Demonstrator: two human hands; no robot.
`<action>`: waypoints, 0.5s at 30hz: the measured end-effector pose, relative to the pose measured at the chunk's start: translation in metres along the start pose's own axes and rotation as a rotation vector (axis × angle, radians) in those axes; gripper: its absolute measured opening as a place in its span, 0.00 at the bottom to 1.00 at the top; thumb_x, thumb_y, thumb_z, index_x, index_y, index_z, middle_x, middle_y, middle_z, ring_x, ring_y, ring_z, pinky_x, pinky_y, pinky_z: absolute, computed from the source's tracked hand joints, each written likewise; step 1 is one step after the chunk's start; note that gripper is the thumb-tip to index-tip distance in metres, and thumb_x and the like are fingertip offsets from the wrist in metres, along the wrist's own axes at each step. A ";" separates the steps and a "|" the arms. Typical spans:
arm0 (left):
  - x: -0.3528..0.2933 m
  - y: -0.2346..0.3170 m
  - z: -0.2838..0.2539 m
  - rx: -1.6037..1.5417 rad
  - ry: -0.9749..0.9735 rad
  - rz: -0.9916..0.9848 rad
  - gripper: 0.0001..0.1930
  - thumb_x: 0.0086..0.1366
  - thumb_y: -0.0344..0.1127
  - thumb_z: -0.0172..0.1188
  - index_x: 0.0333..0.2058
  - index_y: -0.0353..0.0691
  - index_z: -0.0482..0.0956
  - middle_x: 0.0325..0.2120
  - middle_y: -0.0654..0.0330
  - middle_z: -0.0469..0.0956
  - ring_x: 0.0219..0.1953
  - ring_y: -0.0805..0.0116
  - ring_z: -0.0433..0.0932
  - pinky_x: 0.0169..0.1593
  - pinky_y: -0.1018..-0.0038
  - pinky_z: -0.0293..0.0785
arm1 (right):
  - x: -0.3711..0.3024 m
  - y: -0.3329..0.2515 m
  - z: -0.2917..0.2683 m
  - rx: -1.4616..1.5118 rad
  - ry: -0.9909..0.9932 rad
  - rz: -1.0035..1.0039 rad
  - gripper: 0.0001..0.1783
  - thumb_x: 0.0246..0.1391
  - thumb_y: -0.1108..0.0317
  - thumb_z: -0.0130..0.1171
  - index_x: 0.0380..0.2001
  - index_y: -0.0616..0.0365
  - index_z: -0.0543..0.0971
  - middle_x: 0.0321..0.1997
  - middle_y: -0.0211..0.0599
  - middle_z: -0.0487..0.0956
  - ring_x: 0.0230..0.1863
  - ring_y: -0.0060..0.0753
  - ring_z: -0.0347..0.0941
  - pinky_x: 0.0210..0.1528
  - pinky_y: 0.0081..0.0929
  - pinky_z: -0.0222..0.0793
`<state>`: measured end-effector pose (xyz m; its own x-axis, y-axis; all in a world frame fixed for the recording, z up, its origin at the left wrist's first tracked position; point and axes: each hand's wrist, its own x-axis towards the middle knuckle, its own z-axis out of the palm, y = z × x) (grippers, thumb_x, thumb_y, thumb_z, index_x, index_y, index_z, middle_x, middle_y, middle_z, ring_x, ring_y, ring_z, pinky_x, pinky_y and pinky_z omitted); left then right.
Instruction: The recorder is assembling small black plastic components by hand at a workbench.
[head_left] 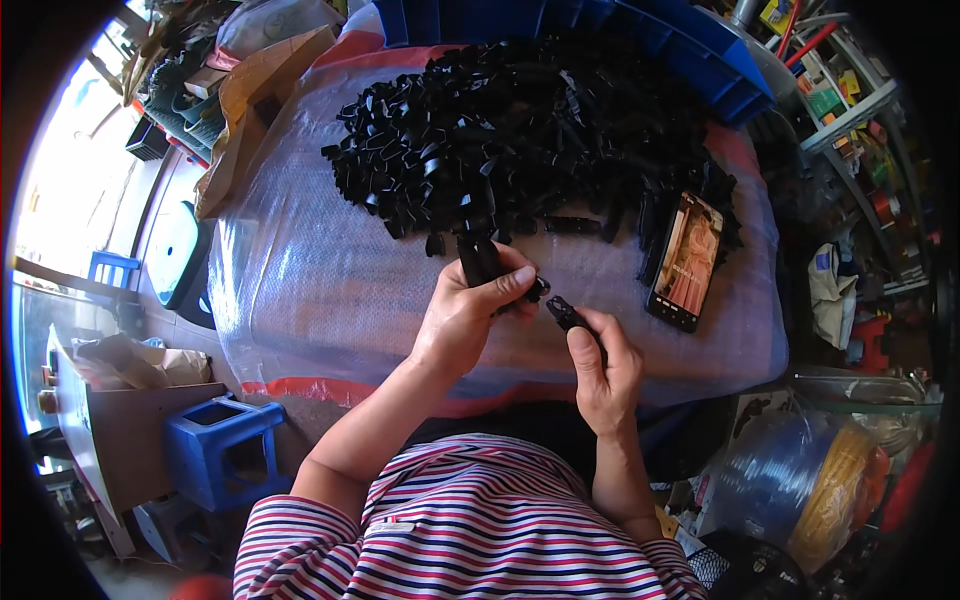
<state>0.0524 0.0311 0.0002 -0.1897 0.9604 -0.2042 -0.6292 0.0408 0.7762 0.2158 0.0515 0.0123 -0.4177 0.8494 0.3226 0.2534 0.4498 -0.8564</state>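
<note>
A small, cluttered workshop, by the look of it. Small black parts (520,130) lie heaped on the plastic-covered bench (300,290) before a blue crate (690,50); crammed shelves (850,116) stand far right, a plastic stool (215,425) near left.

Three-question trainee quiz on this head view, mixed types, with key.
1. True or false: the right hand is empty.
2. What sits at the lower right of the heap of black pieces?
A) a stool
B) a phone
C) a paper bag
3. What colour is the part gripped in the left hand?

Key:
1. False; it holds a small black piece.
2. B; its screen is lit.
3. Black.
</note>
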 end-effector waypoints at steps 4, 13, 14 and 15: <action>-0.005 -0.002 0.005 0.056 0.004 0.071 0.07 0.56 0.30 0.60 0.30 0.35 0.73 0.21 0.61 0.74 0.24 0.74 0.74 0.30 0.79 0.70 | 0.003 -0.001 0.005 0.019 -0.025 0.015 0.12 0.57 0.64 0.49 0.34 0.64 0.73 0.20 0.30 0.70 0.21 0.19 0.61 0.24 0.18 0.59; -0.008 -0.008 0.003 0.074 0.043 0.158 0.06 0.55 0.27 0.59 0.31 0.34 0.72 0.23 0.60 0.73 0.24 0.71 0.73 0.30 0.77 0.70 | 0.003 -0.002 0.005 0.018 -0.059 0.036 0.11 0.57 0.64 0.49 0.32 0.63 0.73 0.18 0.29 0.68 0.19 0.19 0.60 0.22 0.19 0.58; -0.007 -0.008 0.004 0.068 0.043 0.164 0.06 0.55 0.27 0.59 0.31 0.34 0.72 0.24 0.60 0.73 0.24 0.71 0.72 0.30 0.77 0.70 | 0.003 -0.001 0.004 0.017 -0.059 0.035 0.11 0.57 0.64 0.49 0.32 0.63 0.73 0.18 0.29 0.68 0.19 0.19 0.60 0.22 0.19 0.58; -0.008 -0.007 0.005 0.068 0.042 0.164 0.06 0.55 0.27 0.59 0.31 0.34 0.72 0.24 0.60 0.73 0.24 0.71 0.72 0.30 0.77 0.70 | 0.002 0.000 0.005 0.010 -0.042 0.019 0.11 0.57 0.64 0.49 0.32 0.63 0.73 0.17 0.29 0.68 0.19 0.18 0.59 0.22 0.19 0.58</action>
<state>0.0618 0.0248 -0.0010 -0.3182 0.9432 -0.0950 -0.5353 -0.0961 0.8392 0.2108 0.0518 0.0113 -0.4495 0.8452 0.2892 0.2527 0.4308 -0.8664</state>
